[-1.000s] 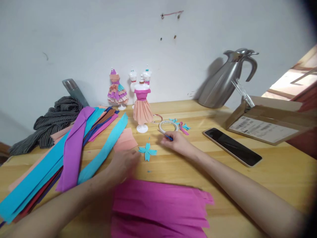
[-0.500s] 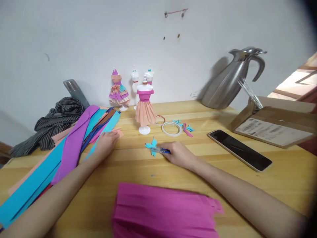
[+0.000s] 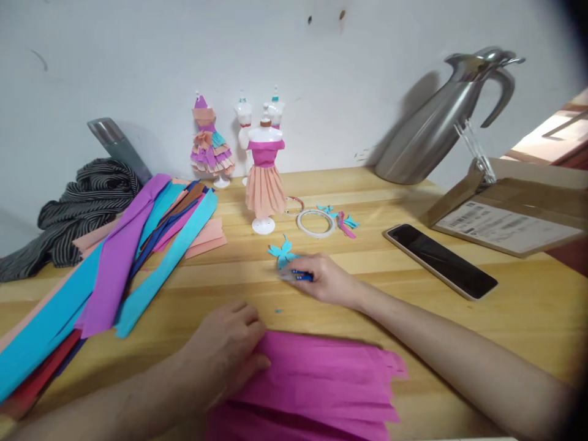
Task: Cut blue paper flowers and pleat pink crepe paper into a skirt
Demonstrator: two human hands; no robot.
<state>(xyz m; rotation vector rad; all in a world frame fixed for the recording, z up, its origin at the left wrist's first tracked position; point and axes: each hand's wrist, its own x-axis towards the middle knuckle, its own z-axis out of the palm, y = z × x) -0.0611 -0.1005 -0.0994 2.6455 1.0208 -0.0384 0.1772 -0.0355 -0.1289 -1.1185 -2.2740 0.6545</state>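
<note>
Magenta crepe paper (image 3: 331,380) it is, long axis side to side, running rightward from the left hand (image 3: 232,349) along the near part of the surface (image 3: 436,355). That left hand is the nearer one, at the paper's far left corner, fingers loosely curled, thumb apart; with the blur, I can't tell whether it pinches or merely touches. Farther out, the right hand (image 3: 328,280) grips blue-handled snips (image 3: 303,277), tips leftward, right by the turquoise paper flower (image 3: 281,250).
</note>
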